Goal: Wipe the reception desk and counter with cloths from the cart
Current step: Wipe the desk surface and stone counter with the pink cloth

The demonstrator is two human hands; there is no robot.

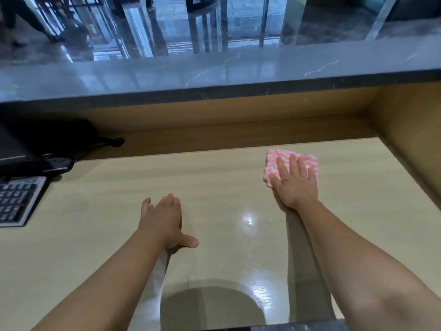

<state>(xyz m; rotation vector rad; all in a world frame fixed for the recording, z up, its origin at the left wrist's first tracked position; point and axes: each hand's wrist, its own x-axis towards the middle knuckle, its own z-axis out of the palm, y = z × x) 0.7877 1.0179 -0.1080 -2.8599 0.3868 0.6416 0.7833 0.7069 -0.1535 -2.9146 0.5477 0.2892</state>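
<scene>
A folded pink-and-white striped cloth (303, 160) lies on the light wooden desk (214, 182), toward its right side. My right hand (294, 183) presses flat on the cloth with straight, spread fingers. My left hand (164, 220) rests open on the bare desk surface nearer the middle, fingers together and thumb out to the right. Above and behind the desk runs the raised grey marble counter (214, 70).
A keyboard (19, 199) sits at the left edge, with a black monitor base and cables (47, 144) behind it. A wooden side wall (412, 144) closes the desk on the right. Beyond the counter is a glossy lobby floor, where a person's legs (28, 22) stand at far left.
</scene>
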